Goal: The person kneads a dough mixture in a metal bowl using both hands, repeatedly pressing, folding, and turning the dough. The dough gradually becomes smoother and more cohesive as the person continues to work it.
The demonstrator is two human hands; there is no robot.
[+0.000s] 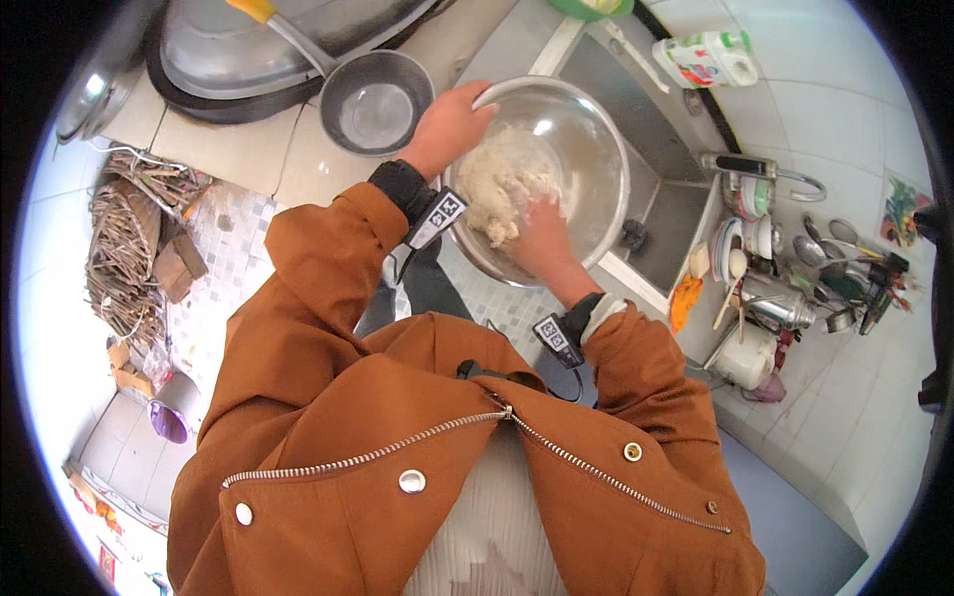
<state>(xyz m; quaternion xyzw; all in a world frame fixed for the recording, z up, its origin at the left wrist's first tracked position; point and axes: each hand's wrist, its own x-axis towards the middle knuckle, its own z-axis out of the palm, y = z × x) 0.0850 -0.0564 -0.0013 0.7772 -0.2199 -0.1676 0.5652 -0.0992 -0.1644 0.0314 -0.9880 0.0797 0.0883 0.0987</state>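
A wide stainless steel bowl (592,201) sits in front of me, partly over the edge of the sink. Rough, pale dough (496,175) lies in it, heaped towards its left side. My left hand (453,127) grips the rim at the upper left, thumb inside. Down in the bowl, my right hand (542,238) is shut on the dough, its fingertips partly covered and slightly blurred.
A grey handled pan (376,104) stands left of the bowl, near a large wok lid (246,45). To the right are the sink (671,231), a faucet (801,179), stacked dishes (727,246) and a steel thermos (779,302). Bundled sticks (123,253) lie on the floor.
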